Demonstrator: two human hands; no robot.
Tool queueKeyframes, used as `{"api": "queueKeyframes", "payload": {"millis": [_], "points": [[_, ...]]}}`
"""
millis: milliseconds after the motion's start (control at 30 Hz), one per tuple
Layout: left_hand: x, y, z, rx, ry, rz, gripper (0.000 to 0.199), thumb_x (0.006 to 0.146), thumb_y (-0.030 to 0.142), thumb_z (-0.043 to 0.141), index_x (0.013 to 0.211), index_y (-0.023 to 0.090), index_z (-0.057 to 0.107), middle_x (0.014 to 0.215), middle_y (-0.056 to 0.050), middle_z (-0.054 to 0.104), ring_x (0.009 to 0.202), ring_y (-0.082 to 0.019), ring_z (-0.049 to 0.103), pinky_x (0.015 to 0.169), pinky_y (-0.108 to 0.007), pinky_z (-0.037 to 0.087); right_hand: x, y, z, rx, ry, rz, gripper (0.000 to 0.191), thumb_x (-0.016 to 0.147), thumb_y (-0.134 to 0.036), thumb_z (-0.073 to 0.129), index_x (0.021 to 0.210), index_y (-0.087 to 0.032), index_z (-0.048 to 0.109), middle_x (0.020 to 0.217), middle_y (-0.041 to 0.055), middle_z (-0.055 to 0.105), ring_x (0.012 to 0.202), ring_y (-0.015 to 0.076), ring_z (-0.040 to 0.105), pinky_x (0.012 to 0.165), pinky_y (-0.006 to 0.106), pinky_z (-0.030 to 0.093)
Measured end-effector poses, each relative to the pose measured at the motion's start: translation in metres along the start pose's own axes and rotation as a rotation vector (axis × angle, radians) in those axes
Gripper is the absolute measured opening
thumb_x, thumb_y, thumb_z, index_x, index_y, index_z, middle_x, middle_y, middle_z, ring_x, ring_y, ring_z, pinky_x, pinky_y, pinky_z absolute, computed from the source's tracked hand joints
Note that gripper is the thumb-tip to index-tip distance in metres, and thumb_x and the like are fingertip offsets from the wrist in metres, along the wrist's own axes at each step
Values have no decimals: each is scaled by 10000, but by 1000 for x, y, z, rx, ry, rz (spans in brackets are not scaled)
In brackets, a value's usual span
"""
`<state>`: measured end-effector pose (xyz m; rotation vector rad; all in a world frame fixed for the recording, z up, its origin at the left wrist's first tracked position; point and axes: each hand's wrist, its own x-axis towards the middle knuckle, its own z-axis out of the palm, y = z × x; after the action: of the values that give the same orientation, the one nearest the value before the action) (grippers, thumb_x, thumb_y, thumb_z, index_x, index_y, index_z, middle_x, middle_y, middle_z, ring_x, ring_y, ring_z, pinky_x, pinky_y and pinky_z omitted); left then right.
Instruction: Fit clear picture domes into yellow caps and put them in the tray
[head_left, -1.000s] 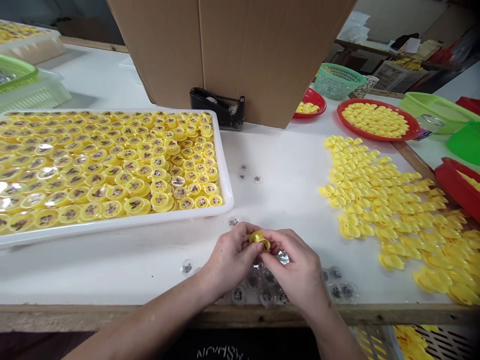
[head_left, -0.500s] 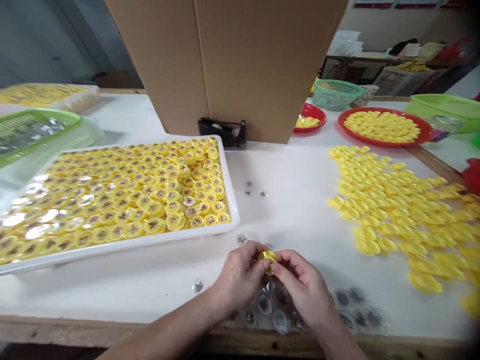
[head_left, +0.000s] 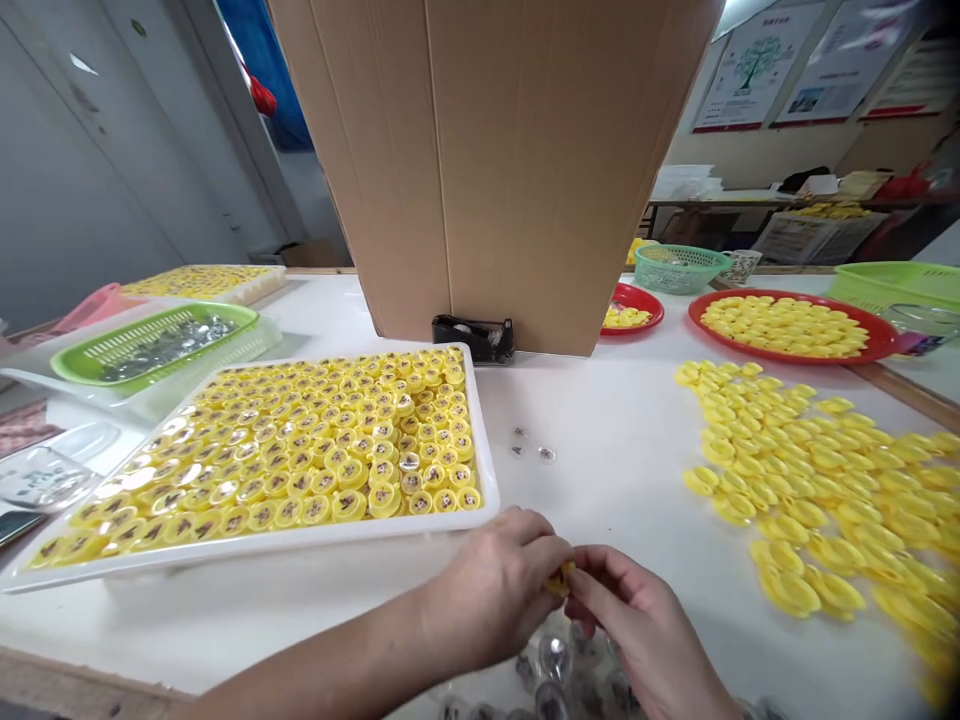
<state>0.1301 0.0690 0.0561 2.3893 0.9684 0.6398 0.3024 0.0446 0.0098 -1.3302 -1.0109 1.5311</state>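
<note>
Between my left hand (head_left: 495,590) and my right hand (head_left: 637,630) a small yellow plastic cap (head_left: 559,578) is pinched, mostly hidden by the fingers. Both hands hold it close together. Just below them lies a heap of clear round domes with dark pictures (head_left: 555,680), partly out of view. To the left stands a white tray (head_left: 300,545) packed with yellow round caps with pictures (head_left: 300,450). Several loose domes (head_left: 529,445) lie on the table beyond my hands.
Loose yellow pieces (head_left: 795,490) spread across the white table on the right, below a red plate (head_left: 885,345) of more. A cardboard box (head_left: 495,170) and tape dispenser (head_left: 472,340) stand at the back. A green tray (head_left: 154,345) holds clear domes at left.
The view has tilted up, so the table sits lower in the picture. The yellow cap has turned in my fingers and shows less, and both hands stay on it.
</note>
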Motion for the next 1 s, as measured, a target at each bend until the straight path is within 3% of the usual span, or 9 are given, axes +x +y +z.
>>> {"api": "queueKeyframes", "payload": {"millis": [100, 200, 267, 333, 433, 600, 833, 933, 1000], "points": [[18, -27, -34, 202, -7, -88, 196, 783, 185, 578, 968, 179, 642, 939, -86, 640, 888, -208, 584, 791, -298, 481, 3, 0, -8, 49, 86, -28, 470, 708, -520, 689, 1011, -165, 638, 820, 61, 685, 690, 187, 591, 586, 277, 469], [36, -71, -74, 422, 110, -342, 271, 765, 221, 592, 1035, 209, 608, 1015, -65, 651, 926, -209, 590, 833, -306, 461, 7, 8, -25, 39, 225, -60, 512, 694, -524, 700, 1059, -176, 611, 824, 52, 685, 710, 190, 593, 604, 279, 483], [46, -103, -95, 494, 158, -456, 300, 769, 261, 574, 1059, 186, 589, 988, -84, 658, 878, -238, 598, 776, -344, 471, 9, 16, -33, 50, 276, -57, 517, 682, -515, 714, 1062, -182, 601, 810, 41, 679, 707, 188, 590, 595, 272, 486], [52, -129, -106, 553, 176, -531, 297, 758, 291, 578, 1029, 173, 598, 934, -94, 662, 863, -265, 591, 752, -365, 464, 11, 22, -37, 73, 284, -55, 506, 692, -507, 708, 1064, -186, 589, 790, 30, 671, 698, 180, 583, 584, 264, 486], [57, -155, -107, 633, 185, -593, 275, 747, 332, 588, 971, 177, 620, 912, -97, 656, 957, -296, 546, 801, -377, 438, 12, 24, -35, 93, 279, -73, 482, 703, -480, 709, 1066, -190, 579, 752, 10, 648, 679, 170, 571, 560, 254, 482], [58, -172, -103, 755, 215, -645, 297, 762, 359, 552, 984, 177, 630, 1091, -129, 583, 1063, -319, 457, 868, -404, 396, 12, 19, -33, 81, 301, -93, 448, 685, -454, 726, 1024, -189, 602, 705, -2, 627, 645, 164, 562, 527, 246, 478], [55, -186, -113, 859, 192, -725, 336, 759, 339, 534, 1053, 194, 608, 1083, -123, 579, 1036, -297, 468, 849, -376, 403, 10, 16, -30, 36, 310, -107, 403, 667, -455, 727, 976, -209, 644, 682, -13, 627, 627, 163, 575, 524, 241, 490], [54, -184, -115, 878, 153, -728, 379, 757, 355, 532, 1091, 189, 599, 1087, -119, 591, 1030, -302, 481, 851, -370, 407, 7, 16, -37, -49, 347, -130, 370, 696, -463, 697, 954, -203, 651, 713, -2, 637, 645, 174, 602, 561, 263, 506], [53, -180, -116, 879, 128, -715, 424, 759, 370, 526, 1129, 171, 584, 1106, -124, 586, 1041, -312, 477, 873, -376, 400, 5, 15, -50, -239, 403, -212, 341, 764, -474, 617, 952, -191, 647, 738, 12, 642, 658, 181, 620, 582, 280, 513]]}}
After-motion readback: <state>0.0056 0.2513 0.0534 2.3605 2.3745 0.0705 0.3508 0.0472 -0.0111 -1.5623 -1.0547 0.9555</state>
